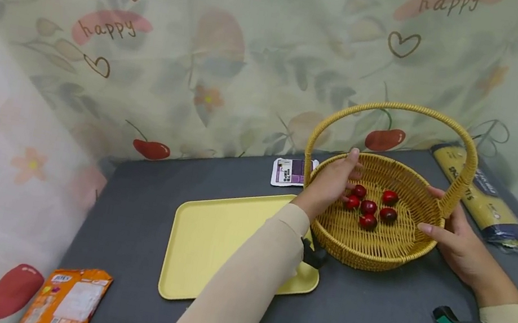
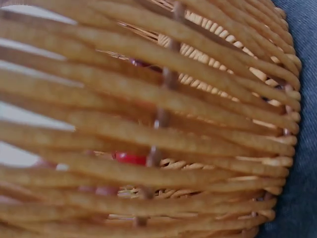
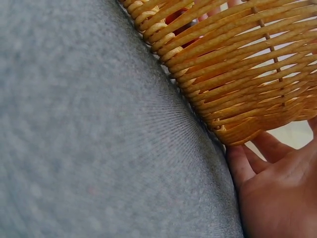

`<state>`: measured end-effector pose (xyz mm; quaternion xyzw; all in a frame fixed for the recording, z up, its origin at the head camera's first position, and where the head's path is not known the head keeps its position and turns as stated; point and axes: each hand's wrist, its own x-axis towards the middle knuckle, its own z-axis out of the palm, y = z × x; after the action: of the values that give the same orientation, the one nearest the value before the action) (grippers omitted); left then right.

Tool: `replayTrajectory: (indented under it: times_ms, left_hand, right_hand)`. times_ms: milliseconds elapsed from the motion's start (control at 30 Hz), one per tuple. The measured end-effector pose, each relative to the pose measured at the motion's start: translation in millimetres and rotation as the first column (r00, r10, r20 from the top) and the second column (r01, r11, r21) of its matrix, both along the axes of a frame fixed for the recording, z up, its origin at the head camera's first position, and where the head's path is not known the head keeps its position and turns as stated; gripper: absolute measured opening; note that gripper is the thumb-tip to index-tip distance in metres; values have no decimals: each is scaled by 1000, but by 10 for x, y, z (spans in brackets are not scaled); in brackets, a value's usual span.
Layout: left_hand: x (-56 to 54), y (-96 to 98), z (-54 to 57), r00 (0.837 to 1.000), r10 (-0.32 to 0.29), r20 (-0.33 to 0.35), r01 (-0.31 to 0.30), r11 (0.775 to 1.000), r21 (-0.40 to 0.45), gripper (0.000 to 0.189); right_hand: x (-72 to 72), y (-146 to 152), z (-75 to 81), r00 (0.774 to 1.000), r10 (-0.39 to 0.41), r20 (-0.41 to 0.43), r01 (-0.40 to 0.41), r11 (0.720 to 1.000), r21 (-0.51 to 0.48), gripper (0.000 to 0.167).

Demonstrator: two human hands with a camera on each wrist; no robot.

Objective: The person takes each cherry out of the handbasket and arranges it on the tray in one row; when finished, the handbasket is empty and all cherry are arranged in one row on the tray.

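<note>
A yellow wicker basket [image 1: 366, 259] with a tall arched handle [image 1: 402, 106] stands on the grey table. Several glossy red cherries [image 1: 368, 207] lie on its woven bottom. Over the left rim reaches my left hand [image 1: 332, 182], its fingers inside close to the leftmost cherries; no cherry is clearly held. In the left wrist view the basket's wall [image 2: 223, 129] fills most of the picture, with a bit of red cherry [image 2: 131, 158] behind the weave. My right hand [image 1: 463, 247] grips the right side near the handle's foot, thumb over the rim. The right wrist view shows its fingers [image 3: 240, 166] against the wicker.
A pale yellow tray [image 1: 203, 249] lies left of the basket, partly under my left forearm. Behind it is a small white and purple packet [image 1: 289, 173]. A yellow spaghetti pack [image 1: 484, 199] lies at the right back, an orange snack bag [image 1: 68, 301] at the left front.
</note>
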<state>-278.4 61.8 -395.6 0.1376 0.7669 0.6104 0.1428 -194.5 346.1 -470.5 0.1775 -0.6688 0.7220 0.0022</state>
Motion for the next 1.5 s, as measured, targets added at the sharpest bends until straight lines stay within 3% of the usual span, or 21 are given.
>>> replayTrajectory:
  times_ms: [167, 333, 467, 633, 733, 767, 867, 933, 1100, 1267, 1400, 1500]
  left_hand:
    - [-9, 47, 12, 998, 46, 45, -44, 997, -58, 65]
    - [-1, 76, 13, 998, 47, 44, -39, 985, -167, 44]
    - [-4, 73, -21, 1000, 12, 3, -11, 957, -289, 20]
    - [-19, 65, -65, 993, -73, -94, 24, 896, -444, 13]
    - [-18, 72, -67, 989, -98, -108, 32, 868, -495, 10]
    - [-53, 89, -117, 990, -96, -108, 28, 861, -508, 12]
    - [-46, 92, -105, 990, -111, -91, 48, 852, -522, 12]
    - [-41, 88, -102, 989, -122, -83, 62, 856, -514, 13]
    - [15, 64, -47, 992, -119, -30, 94, 893, -440, 9]
    - [5, 69, -80, 996, -80, -25, 65, 923, -378, 10]
    - [41, 40, -51, 996, -79, -39, 68, 970, -233, 10]
    - [46, 17, -65, 994, -84, -64, 75, 989, -129, 17]
  right_hand:
    - [-14, -12, 15, 1000, -13, 5, 13, 1000, 1, 72]
    - [-23, -13, 6, 1000, -8, -5, 8, 1000, -12, 71]
    - [-28, -12, -15, 1000, 1, -10, -1, 1000, -22, 71]
    - [-31, -9, -17, 1000, -6, -4, 6, 1000, -13, 71]
    - [-28, -10, -13, 1000, -9, -3, 9, 1000, -5, 71]
    - [-29, -11, -15, 1000, -9, -3, 9, 1000, -5, 71]
    - [-29, -12, -19, 1000, -4, -8, 4, 1000, -6, 71]
    - [-31, -11, -20, 1000, -2, -12, 2, 1000, -7, 71]
    - [-35, -7, -22, 1000, -2, -14, 2, 1000, -3, 70]
    - [-32, -4, -26, 1000, 3, -18, -3, 1000, -3, 71]
    - [-23, 1, -24, 999, 15, -35, -15, 1000, -14, 71]
    - [-16, 1, -18, 999, 11, -37, -11, 1000, -8, 71]
